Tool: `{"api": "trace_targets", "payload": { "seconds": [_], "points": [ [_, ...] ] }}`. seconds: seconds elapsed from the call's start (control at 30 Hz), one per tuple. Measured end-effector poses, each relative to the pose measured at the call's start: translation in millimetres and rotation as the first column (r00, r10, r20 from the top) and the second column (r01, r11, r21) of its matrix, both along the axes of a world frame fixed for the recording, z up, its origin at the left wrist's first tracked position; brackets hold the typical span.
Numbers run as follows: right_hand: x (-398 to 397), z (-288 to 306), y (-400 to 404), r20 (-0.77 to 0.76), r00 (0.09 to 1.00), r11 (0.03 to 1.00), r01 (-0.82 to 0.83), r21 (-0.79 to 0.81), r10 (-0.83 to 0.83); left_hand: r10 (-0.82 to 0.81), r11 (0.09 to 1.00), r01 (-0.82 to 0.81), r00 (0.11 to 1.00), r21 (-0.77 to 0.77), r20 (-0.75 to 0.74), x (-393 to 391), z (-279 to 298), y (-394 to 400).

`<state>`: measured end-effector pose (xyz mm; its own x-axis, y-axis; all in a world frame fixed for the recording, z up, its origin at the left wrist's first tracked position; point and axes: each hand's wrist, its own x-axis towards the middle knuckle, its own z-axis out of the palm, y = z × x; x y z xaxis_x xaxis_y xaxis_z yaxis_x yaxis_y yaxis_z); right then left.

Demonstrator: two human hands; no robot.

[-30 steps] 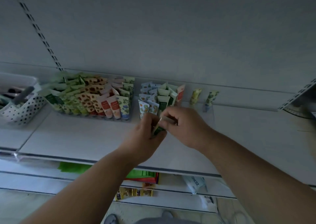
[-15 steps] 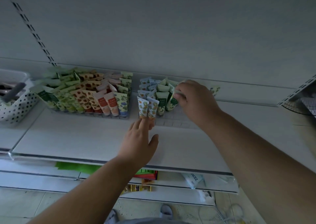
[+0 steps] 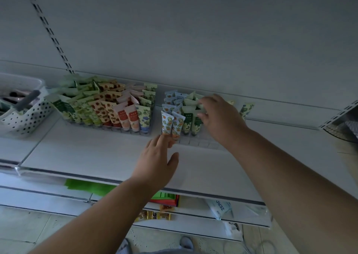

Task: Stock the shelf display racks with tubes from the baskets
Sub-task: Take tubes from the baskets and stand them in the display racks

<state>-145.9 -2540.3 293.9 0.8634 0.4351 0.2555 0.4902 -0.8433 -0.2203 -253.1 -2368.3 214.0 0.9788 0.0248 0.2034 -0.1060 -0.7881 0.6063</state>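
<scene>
White shelf (image 3: 81,153), grey back wall (image 3: 193,31), left hand (image 3: 155,162) flat, right hand (image 3: 220,118) pinching green tube (image 3: 201,106)

A shop — slotted shelving (image 3: 108,156) w/ racked tubes (image 3: 126,116).

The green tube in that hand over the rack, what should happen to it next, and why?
Probably push the green tube down into the right-hand rack and let go. The right hand pinches it just above the green row, and the left hand rests straight fingers at the rack's front edge as if to steady it.
</scene>
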Motion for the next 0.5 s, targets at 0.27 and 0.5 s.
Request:
{"api": "trace_targets", "payload": {
  "seconds": [0.27, 0.5],
  "points": [
    [-39, 32, 49, 0.257, 0.949, 0.95, -0.238, 0.201, 0.183, 0.072, 0.997, -0.073, 0.997, 0.013, 0.037, -11, 24, 21],
    [-68, 59, 179, 0.309, 0.877, 0.842, -0.456, 0.288, 0.369, 0.22, 0.974, -0.224, 0.969, 0.029, 0.11, -56, 50, 123]
  ]
}}
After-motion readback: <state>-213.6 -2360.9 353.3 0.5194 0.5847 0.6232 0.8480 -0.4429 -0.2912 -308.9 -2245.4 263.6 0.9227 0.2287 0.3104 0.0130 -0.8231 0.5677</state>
